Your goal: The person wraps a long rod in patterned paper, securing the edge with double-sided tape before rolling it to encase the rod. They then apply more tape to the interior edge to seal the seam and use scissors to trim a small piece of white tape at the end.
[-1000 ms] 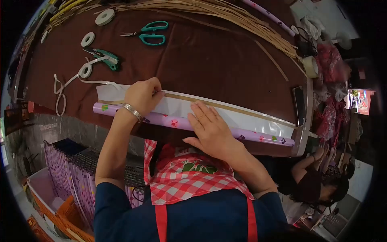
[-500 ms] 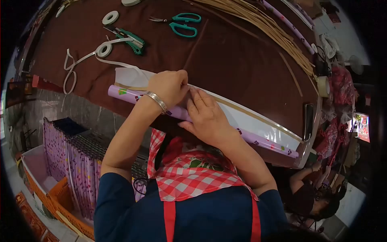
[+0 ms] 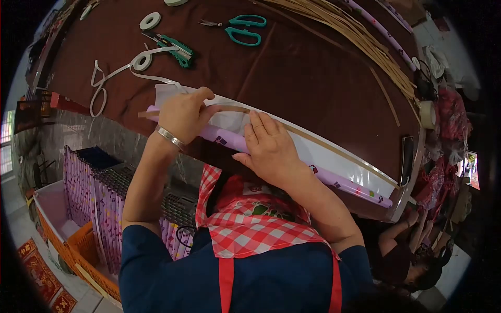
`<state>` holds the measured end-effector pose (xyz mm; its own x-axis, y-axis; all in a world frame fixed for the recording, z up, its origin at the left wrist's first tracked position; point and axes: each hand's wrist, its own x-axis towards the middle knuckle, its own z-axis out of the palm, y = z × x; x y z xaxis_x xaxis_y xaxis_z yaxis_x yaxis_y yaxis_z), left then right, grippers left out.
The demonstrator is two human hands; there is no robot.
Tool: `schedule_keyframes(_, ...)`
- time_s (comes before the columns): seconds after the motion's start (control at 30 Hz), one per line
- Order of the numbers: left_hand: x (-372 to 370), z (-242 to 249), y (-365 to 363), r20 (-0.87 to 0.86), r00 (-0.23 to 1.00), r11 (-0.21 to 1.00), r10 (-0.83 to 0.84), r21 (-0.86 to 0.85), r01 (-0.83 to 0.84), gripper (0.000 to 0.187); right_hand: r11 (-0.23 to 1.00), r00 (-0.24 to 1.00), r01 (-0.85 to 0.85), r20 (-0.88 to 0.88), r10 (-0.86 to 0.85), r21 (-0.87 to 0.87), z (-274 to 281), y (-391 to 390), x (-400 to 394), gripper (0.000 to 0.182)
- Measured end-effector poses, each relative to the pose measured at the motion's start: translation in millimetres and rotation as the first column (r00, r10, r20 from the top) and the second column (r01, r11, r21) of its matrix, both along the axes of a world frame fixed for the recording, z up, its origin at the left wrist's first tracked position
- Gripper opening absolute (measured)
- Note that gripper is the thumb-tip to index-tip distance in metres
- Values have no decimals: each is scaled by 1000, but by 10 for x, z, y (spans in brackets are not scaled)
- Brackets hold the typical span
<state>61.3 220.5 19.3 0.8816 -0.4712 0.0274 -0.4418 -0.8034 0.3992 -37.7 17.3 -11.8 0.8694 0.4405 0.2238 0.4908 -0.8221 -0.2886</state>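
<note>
Near cloth's (image 3: pixel 313 73) edge, left hand (image 3: pixel 182 116) grips strip (image 3: pixel 230 108), right hand (image 3: pixel 271 148) flat (room beyond).

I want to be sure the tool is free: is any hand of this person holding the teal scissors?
No, the scissors lie on brown cloth, apart from both hands.

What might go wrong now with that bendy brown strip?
The brown strip bows up between the left hand and right hand, so it might spring out of line or go down crooked on the white sheet. The loose white tape trails close to the left hand and may snag. The green cutter lies nearby, so a careless reach might nick a finger.
</note>
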Motion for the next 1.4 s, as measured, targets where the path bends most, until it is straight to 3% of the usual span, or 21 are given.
schedule_keyframes(0.23,28,-56,-50,-51,998,1000,-26,16,27,25,995,999,-16,30,19,-102,72,18,44,66)
schedule_keyframes(0.33,5,-24,-39,-57,992,993,-114,-44,112,22,997,1000,3,13,-3,-75,56,57,37,64)
schedule_keyframes(0.57,23,-109,-20,-34,996,996,-87,33,88,15,999,999,33,42,-34,9,3,71,34,61)
schedule_keyframes(0.87,439,-38,579,118,984,987,131,75,-140,12,1000,999,21,43,-22,23,18,57,47,60)
schedule_keyframes(1.07,811,-13,1093,44,929,926,367,74,-369,19,1000,999,16,28,-17,8,46,54,48,61)
schedule_keyframes(1.1,854,3,1164,-41,914,914,403,63,-401,22,1000,999,17,31,-17,3,47,54,48,61)
schedule_keyframes(1.2,962,-58,1391,-89,897,901,433,0,-435,23,1000,999,-7,46,7,-1,30,50,63,62)
schedule_keyframes(1.27,986,-80,1505,13,895,894,445,36,-446,25,1000,999,-10,45,11,-7,49,51,67,62)
schedule_keyframes(1.33,1007,-77,1587,-112,853,856,510,-28,-516,28,1000,999,-10,43,11,-15,51,47,72,63)
schedule_keyframes(1.4,1006,-88,1664,-88,848,847,523,-62,-528,29,1000,998,-18,58,18,-4,40,46,68,62)
